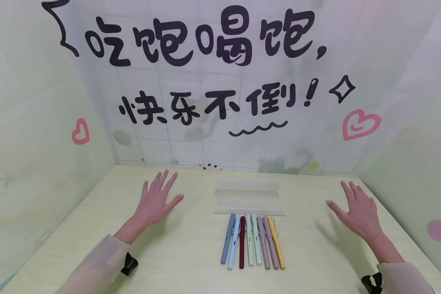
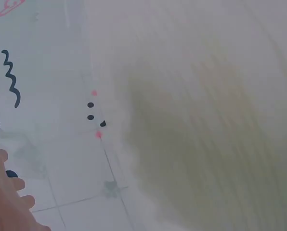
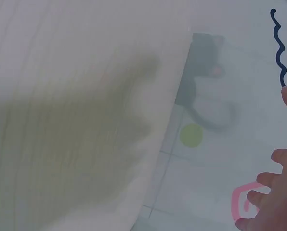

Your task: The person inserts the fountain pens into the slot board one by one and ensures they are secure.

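My left hand (image 1: 154,204) hovers over the left part of the table with its fingers spread and nothing in them. On the right, my other hand (image 1: 361,213) is held the same way, fingers apart and holding nothing. Between the hands lies a row of several pens: blue (image 1: 228,238), light blue (image 1: 234,243), dark red (image 1: 242,242), pale green (image 1: 249,239), mauve (image 1: 263,242) and yellow (image 1: 277,242). Just behind their upper ends sits a clear plastic holder (image 1: 248,197). In the wrist views only parts of the left hand (image 2: 6,192) and right hand (image 3: 278,192) show.
The pale wooden table (image 1: 191,253) is closed in by a printed cloth backdrop (image 1: 220,151) at the back and cloth walls at the left (image 1: 40,163) and right (image 1: 419,183). Black wrist mounts (image 1: 130,264) are strapped at both sleeves.
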Available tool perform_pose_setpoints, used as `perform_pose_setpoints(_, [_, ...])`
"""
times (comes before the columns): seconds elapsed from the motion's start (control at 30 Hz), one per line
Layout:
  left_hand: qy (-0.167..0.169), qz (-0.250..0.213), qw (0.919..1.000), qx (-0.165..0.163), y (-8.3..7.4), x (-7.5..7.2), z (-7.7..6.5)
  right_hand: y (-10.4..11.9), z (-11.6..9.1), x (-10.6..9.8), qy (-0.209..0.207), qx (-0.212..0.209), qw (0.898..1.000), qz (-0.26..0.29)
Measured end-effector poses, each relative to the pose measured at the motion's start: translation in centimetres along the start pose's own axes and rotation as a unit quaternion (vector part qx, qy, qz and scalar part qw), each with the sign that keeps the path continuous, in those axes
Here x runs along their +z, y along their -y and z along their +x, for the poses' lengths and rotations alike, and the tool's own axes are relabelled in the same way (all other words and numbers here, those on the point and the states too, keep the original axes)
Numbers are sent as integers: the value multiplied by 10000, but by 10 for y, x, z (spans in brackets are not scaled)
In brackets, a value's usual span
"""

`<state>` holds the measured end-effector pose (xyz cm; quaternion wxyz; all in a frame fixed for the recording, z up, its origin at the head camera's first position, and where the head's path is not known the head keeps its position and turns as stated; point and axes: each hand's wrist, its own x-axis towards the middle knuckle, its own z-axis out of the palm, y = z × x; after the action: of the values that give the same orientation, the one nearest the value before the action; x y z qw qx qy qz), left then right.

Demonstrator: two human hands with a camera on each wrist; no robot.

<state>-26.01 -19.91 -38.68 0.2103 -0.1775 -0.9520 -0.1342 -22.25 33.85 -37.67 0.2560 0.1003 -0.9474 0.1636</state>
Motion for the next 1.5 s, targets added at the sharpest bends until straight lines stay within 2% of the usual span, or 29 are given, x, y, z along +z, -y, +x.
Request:
perform_pose_setpoints(0.1, [-306,-718,9970,-13,-3,-2,4,4,2,1,-186,-72,9995,261])
perform_pose_setpoints(0.17, [-449,-1395,9892,-33,-7,-3,6,8,3,1,-161,5,9984,534])
perform_pose_setpoints(0.3, [-433,-2668,9623,-290,-14,-6,9,18,4,4,-69,196,9932,1149])
perform_pose_setpoints(0.4, [-261,-3291,9417,-651,-19,-6,10,25,4,7,16,234,9880,1526])
perform_pose_setpoints(0.5, [-109,-3694,9243,-949,-24,-4,11,31,3,12,153,240,9839,1762])
perform_pose_setpoints(0.57, [-29,-3880,9156,-1055,-27,-1,12,35,1,16,305,298,9810,1892])
perform_pose_setpoints(0.83, [336,-4276,8916,-1452,-39,14,14,48,-5,33,909,560,9682,2264])
perform_pose_setpoints(0.87, [382,-4323,8881,-1513,-44,11,14,49,-6,35,980,600,9665,2296])
perform_pose_setpoints(1.07, [481,-4452,8791,-1635,-50,23,18,58,-8,46,1227,754,9597,2412])
perform_pose_setpoints(1.17, [455,-4485,8777,-1628,-49,33,20,63,-8,51,1370,819,9558,2468])
perform_pose_setpoints(1.5, [476,-4413,8772,-1830,-55,47,30,73,-5,66,1981,929,9397,2628])
